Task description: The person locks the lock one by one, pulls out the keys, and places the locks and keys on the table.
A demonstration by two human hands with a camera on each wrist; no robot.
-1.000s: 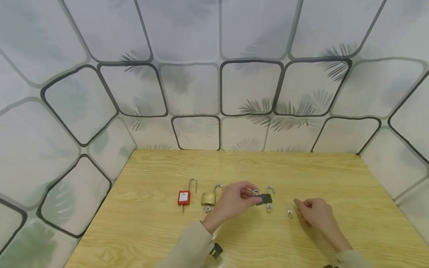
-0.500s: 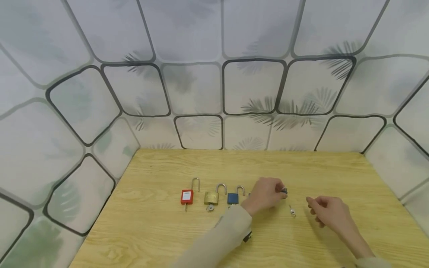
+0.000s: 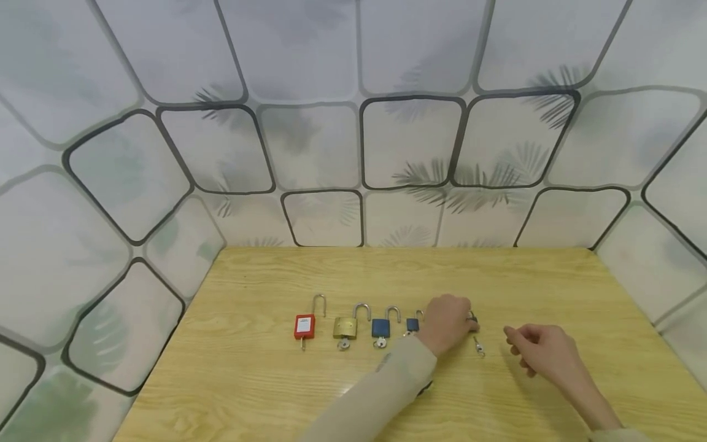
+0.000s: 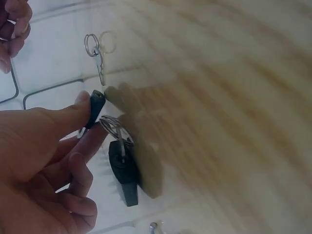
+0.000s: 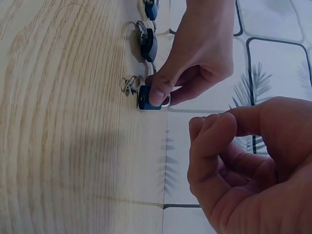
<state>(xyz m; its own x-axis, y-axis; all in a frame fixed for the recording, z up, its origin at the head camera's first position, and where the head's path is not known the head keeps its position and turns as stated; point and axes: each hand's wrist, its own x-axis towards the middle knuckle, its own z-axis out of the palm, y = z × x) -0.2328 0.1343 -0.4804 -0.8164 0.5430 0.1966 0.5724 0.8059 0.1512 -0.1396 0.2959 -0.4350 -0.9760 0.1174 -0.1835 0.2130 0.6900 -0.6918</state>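
Note:
Thumb and fingertips of my left hand (image 3: 448, 322) pinch a small blue padlock (image 5: 146, 100) just above the tabletop. Its shackle lies under the fingers, looking closed in the right wrist view. Beside it on the table is a loose key on a ring (image 3: 479, 347). A black padlock (image 4: 124, 168) with a ringed key in it sits close to the left fingers; in the head view the hand hides it. My right hand (image 3: 544, 350) hovers right of the key, fingers loosely curled, thumb near the index fingertip, holding nothing.
Left of the hands stands a row of open-shackled padlocks with keys: red (image 3: 304, 326), brass (image 3: 345, 328), blue (image 3: 380, 328) and a smaller blue one (image 3: 412, 324). A patterned cloth wall (image 3: 326, 218) rises behind the wooden table (image 3: 265, 393).
My left hand has carried the small blue padlock rightward, past the black padlock, and lowered it near the loose key. The right hand has drawn a little away from that key.

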